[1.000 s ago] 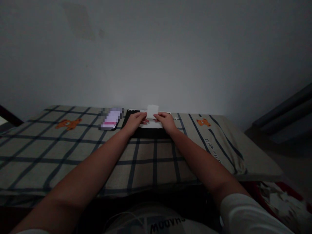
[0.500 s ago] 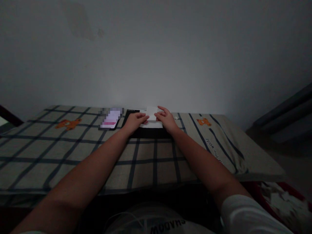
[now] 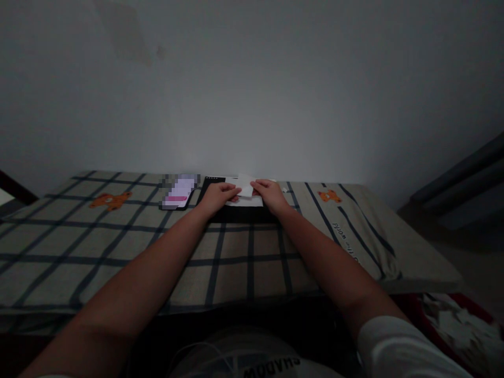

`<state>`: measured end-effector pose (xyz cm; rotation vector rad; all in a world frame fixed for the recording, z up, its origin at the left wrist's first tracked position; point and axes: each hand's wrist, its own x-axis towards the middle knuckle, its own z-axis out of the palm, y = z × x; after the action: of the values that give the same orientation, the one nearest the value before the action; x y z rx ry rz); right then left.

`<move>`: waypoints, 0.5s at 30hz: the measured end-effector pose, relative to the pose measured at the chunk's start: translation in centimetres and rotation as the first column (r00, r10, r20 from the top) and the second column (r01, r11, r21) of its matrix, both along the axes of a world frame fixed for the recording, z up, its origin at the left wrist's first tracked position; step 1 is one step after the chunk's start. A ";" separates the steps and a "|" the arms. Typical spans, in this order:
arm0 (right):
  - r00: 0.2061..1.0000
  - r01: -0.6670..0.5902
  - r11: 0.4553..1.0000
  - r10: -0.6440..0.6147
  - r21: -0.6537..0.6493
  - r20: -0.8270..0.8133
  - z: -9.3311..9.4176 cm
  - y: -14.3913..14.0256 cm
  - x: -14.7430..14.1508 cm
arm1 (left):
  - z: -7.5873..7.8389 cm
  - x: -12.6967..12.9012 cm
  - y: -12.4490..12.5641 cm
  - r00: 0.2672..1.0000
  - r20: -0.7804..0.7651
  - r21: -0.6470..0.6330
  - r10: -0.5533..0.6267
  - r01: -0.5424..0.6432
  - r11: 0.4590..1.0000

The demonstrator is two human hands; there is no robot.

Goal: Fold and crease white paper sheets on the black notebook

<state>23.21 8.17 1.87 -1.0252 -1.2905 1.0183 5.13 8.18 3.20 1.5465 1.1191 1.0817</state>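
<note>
Checked bedding [image 3: 118, 247] carries 1 black pad [image 3: 240, 212] at the far edge; 2 hands, left hand [image 3: 216, 197] and right hand [image 3: 271, 195], pinch 1 white paper [image 3: 242, 186] with closed fingers.

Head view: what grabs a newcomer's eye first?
The two bare hands, left hand and right hand, meeting on a small white paper at the far edge, over a black mat. Around them spreads the checked cloth with orange bear prints; a blurred-out phone-like object lies left of the hands.

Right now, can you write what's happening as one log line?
left hand: pinching white paper | right hand: pinching same paper | under: black pad | surface: checked cloth
</note>
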 end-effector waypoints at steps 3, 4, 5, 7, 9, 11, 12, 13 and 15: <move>1.000 -0.009 1.000 0.009 0.006 -0.002 0.0 0.0 0.0 | 0.0 0.1 0.0 1.000 0.011 -0.006 0.002 -0.002 1.000; 1.000 -0.013 1.000 0.013 0.009 -0.001 -0.1 0.1 0.1 | 0.1 0.1 0.0 1.000 0.012 -0.010 -0.001 0.001 1.000; 1.000 -0.017 1.000 0.017 0.010 0.001 -0.2 0.2 0.1 | 0.1 0.1 0.0 1.000 0.012 -0.014 -0.006 0.006 1.000; 1.000 -0.025 1.000 0.025 0.011 0.007 -0.3 0.2 0.2 | 0.1 0.1 0.0 1.000 0.015 -0.022 -0.014 0.014 1.000; 0.999 -0.027 1.000 0.026 0.016 0.026 -0.2 0.2 0.2 | 0.1 0.1 0.1 1.000 0.018 -0.030 -0.012 0.013 0.999; 0.998 -0.015 1.000 0.013 0.024 0.059 -0.1 0.0 0.3 | 0.0 0.1 0.1 1.000 0.022 -0.035 -0.009 0.010 0.999; 0.997 -0.005 1.000 0.003 0.027 0.078 0.0 0.0 0.2 | 0.0 0.1 0.2 1.000 0.020 -0.037 -0.011 0.011 0.999; 0.995 0.003 1.000 -0.005 0.029 0.097 0.1 -0.1 0.2 | -0.1 0.1 0.2 1.000 0.015 -0.037 -0.017 0.018 0.999; 0.992 0.008 1.000 -0.012 0.030 0.122 0.1 -0.2 0.2 | -0.2 0.0 0.3 1.000 0.011 -0.037 -0.030 0.030 0.999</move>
<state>23.46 8.00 2.01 -1.0842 -1.3945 0.9382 5.14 8.51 3.01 1.5225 1.1003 1.0422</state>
